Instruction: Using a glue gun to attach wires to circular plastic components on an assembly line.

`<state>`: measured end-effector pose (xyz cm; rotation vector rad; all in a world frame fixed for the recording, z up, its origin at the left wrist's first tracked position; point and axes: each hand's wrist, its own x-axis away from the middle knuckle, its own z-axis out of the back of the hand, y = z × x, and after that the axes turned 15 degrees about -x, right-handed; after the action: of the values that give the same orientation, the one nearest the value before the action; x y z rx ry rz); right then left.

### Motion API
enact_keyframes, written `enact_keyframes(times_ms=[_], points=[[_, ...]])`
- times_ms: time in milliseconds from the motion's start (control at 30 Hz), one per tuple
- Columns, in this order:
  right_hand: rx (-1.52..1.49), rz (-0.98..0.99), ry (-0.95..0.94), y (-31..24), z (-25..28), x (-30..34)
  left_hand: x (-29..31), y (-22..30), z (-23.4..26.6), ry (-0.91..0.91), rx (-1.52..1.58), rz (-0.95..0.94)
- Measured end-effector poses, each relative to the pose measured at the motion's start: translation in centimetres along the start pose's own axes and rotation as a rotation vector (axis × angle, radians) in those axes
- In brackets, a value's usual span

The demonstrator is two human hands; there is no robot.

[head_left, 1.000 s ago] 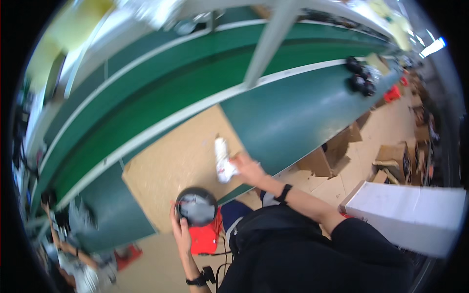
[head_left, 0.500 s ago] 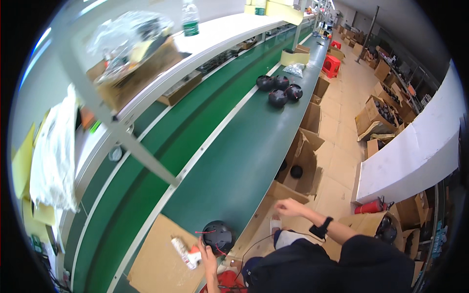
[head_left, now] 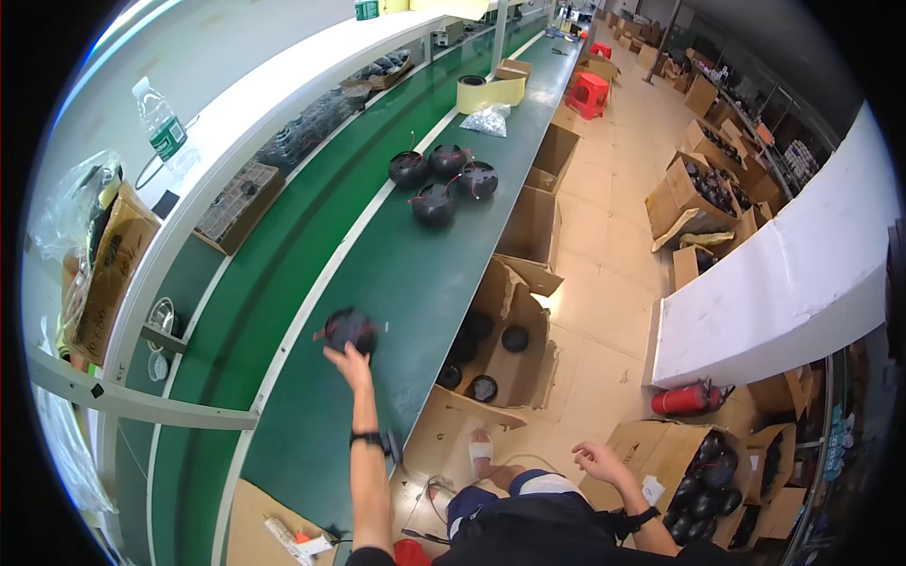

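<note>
One black round shell (head_left: 351,330) is, in the head view, over or on the green counter (head_left: 425,283), at the left hand (head_left: 355,366); I cannot tell if it touches the surface. The left grip seems to pinch its near edge with thumb and fingers, though the shell is blurred. The right hand (head_left: 604,462) hangs with loosely spread, half-bent fingers, with nothing visible in it, near an open box (head_left: 642,448) of black pieces. Farther along the counter stands a group of four similar shells (head_left: 434,205), well apart from the held one. The glue gun (head_left: 286,540) lies on the cardboard sheet (head_left: 250,528). To handle well, in my judgement, the hold should be firm but gentle, the shell level, because a rounded body may roll easily. The fingers should leave the red wires (head_left: 321,335) free, so they are not pulled or trapped underneath.
</note>
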<state>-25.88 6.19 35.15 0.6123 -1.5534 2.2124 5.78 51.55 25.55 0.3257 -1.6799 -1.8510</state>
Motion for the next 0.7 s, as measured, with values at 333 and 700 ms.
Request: enact_keyframes(times_ms=[333,700], points=[[-0.049,0.037,-0.142,0.8,1.9,-5.6,7.2,0.6,5.9,-1.042,-0.479,-0.123],[-0.133,-0.016,-0.400,2.3,-8.4,-17.3,38.4,-18.3,40.0,-0.005,-0.738,0.938]])
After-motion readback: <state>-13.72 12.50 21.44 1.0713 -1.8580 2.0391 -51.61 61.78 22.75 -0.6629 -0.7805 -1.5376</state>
